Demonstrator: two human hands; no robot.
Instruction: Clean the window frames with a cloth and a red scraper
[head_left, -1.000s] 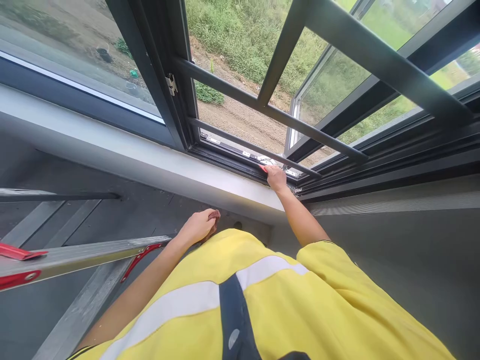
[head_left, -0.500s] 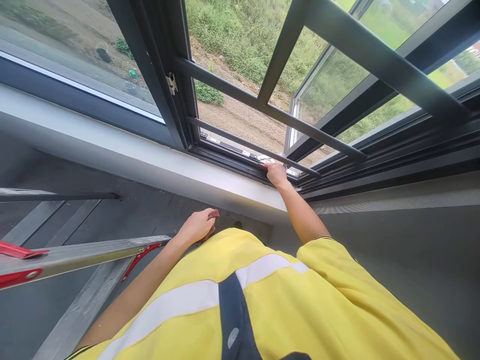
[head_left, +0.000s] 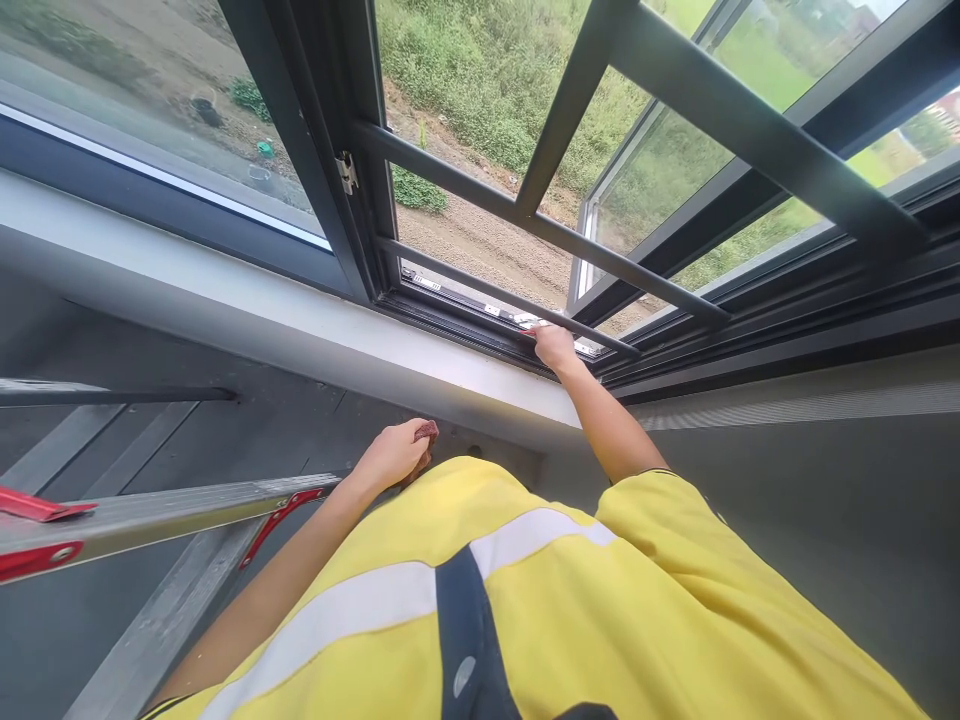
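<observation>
Right hand (head_left: 556, 349) stretched forward onto the bottom track of the dark metal window frame (head_left: 480, 322), fingers curled and pressed together over something small there; object under them too hidden to identify, only a sliver of red showing at the left edge of the hand. Just beyond the knuckles, a thin dark horizontal guard bar (head_left: 525, 310), and past it a white-labelled strip of hardware lying along the track.

Left hand (head_left: 394, 455) held low and close to the chest, well apart from the right hand, fingers closed around a small reddish-brown block (head_left: 427, 431) whose end pokes out above the thumb. Block near the underside of the pale grey window sill (head_left: 300, 325), not clearly touching it.

Below the left forearm, a silver aluminium ladder with red braces (head_left: 172, 515). In the foreground, a yellow high-visibility shirt with a white reflective band (head_left: 525, 600). Outside the open casement, gravel and grass.
</observation>
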